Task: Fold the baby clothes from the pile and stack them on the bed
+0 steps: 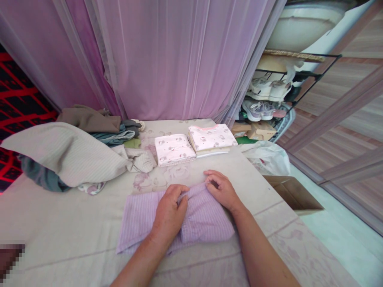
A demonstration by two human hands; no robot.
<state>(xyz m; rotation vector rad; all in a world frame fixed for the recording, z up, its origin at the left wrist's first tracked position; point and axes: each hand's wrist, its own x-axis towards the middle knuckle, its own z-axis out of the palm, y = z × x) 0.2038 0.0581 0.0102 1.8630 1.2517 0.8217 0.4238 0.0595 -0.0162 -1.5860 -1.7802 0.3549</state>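
A lilac garment with fine white stripes (206, 219) lies partly folded on the bed in front of me. Its left part is spread flat and its right part is folded over and slightly puffed up. My left hand (172, 209) is closed on the cloth near the middle of the upper edge, thumb against fingers. At the upper right corner, my right hand (223, 189) pinches the edge of the same garment between thumb and fingers. Just beyond are a folded white printed garment (175, 148) and, to its right, a folded stack topped with matching printed cloth (212, 136).
A loose heap of clothes, with a beige ribbed garment (68, 151) on top, lies at the left. Purple curtains (167, 59) hang behind the bed (74, 227). To the right are a shoe rack (317, 79), a plastic bag (266, 155) and an open cardboard box (291, 193).
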